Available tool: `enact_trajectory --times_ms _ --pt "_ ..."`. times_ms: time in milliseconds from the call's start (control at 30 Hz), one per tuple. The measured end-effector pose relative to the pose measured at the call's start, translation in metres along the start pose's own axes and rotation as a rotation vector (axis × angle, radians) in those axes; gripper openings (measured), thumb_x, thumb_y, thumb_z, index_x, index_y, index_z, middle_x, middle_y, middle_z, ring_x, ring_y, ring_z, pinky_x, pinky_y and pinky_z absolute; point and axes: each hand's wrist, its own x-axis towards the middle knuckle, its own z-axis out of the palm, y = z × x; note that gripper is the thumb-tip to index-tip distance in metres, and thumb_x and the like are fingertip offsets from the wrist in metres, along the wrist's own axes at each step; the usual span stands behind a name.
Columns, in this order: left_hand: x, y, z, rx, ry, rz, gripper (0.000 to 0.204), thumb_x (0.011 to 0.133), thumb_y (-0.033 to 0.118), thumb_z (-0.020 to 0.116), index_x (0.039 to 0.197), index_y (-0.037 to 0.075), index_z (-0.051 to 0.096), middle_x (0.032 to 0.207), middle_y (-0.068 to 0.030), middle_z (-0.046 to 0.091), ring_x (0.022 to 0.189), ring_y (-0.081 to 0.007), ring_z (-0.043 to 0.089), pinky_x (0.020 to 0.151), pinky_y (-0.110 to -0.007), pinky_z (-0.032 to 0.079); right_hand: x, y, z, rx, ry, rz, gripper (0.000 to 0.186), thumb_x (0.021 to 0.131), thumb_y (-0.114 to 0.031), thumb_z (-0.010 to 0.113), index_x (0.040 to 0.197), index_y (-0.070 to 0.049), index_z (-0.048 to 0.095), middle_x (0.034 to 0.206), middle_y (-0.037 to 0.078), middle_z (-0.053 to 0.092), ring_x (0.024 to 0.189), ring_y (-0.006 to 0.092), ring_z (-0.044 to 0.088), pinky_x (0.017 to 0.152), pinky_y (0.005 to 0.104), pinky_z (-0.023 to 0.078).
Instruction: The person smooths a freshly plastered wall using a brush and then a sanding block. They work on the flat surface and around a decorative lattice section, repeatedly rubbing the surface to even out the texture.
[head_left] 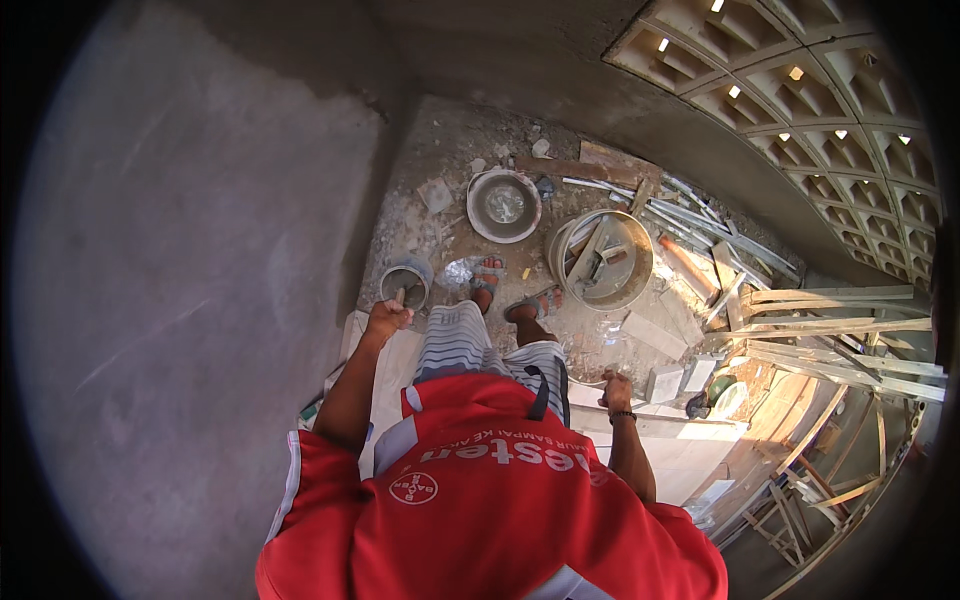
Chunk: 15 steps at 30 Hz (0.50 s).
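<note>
My left hand (388, 319) is closed at the near rim of a small grey bucket (425, 268). A short pale piece stands up from its fingers in front of the bucket's opening, too small to name. My right hand (617, 389) is lower, out to the right of my leg, its fingers curled together. A thin line runs beside its knuckles, and what the fingers hold, if anything, cannot be made out. Beyond my sandalled feet stands a round basin (477, 222) with greyish contents. To its right a large round tub (553, 262) holds wooden pieces and tools.
A plastered wall (180, 300) rises close on my left. Wooden strips and long metal pieces (725, 235) lie on the right, near stacked timber (840, 325). Loose tiles or boards (655, 334) and rubble cover the floor. Patterned vent blocks (800, 90) fill the upper right wall.
</note>
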Motion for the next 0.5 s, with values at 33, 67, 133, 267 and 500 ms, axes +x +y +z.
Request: enact_trajectory --times_ms 33,67,133,267,500 --pt "0.006 -0.015 0.004 0.038 0.040 -0.042 0.015 0.081 0.011 0.076 0.080 -0.001 0.066 0.073 -0.0078 0.068 0.060 -0.0152 0.063 0.057 -0.029 0.049 0.006 -0.004 -0.004 0.060 -0.012 0.046 0.031 0.092 -0.029 0.055 0.106 -0.003 0.066 0.061 0.003 0.050 0.044 0.0148 0.049 0.040 0.0324 0.053" --pt "0.017 -0.030 0.007 0.085 0.077 -0.083 0.017 0.078 0.011 0.078 0.082 -0.001 0.067 0.073 -0.0076 0.068 0.062 -0.0164 0.064 0.059 -0.030 0.050 0.002 -0.009 -0.006 0.086 -0.008 0.082 0.031 0.092 -0.028 0.056 0.109 -0.004 0.064 0.065 0.003 0.052 0.047 0.0144 0.051 0.042 0.0324 0.054" --pt "0.057 -0.076 0.008 0.247 0.111 -0.067 0.022 0.076 0.015 0.079 0.085 -0.001 0.068 0.075 -0.0094 0.069 0.066 -0.0189 0.066 0.062 -0.033 0.052 0.001 -0.017 -0.011 0.091 -0.006 0.122 0.031 0.092 -0.027 0.057 0.115 -0.006 0.062 0.072 0.004 0.054 0.054 0.0136 0.053 0.045 0.0323 0.055" --pt "0.149 -0.085 0.029 0.525 0.141 0.028 0.034 0.075 0.022 0.079 0.096 -0.001 0.067 0.086 -0.0146 0.072 0.079 -0.0257 0.070 0.072 -0.036 0.054 0.054 0.041 -0.020 0.028 0.073 0.092 0.033 0.093 -0.028 0.056 0.117 -0.007 0.062 0.086 0.008 0.058 0.067 0.0181 0.059 0.050 0.0344 0.057" --pt "0.369 -0.102 0.047 0.515 0.433 -0.029 0.046 0.078 0.029 0.075 0.112 -0.001 0.065 0.103 -0.0215 0.070 0.099 -0.0357 0.067 0.088 -0.040 0.052 0.121 0.179 -0.029 -0.105 0.250 0.281 0.026 0.091 -0.018 0.053 0.107 -0.002 0.066 0.073 0.004 0.057 0.053 0.0132 0.053 0.041 0.0320 0.051"
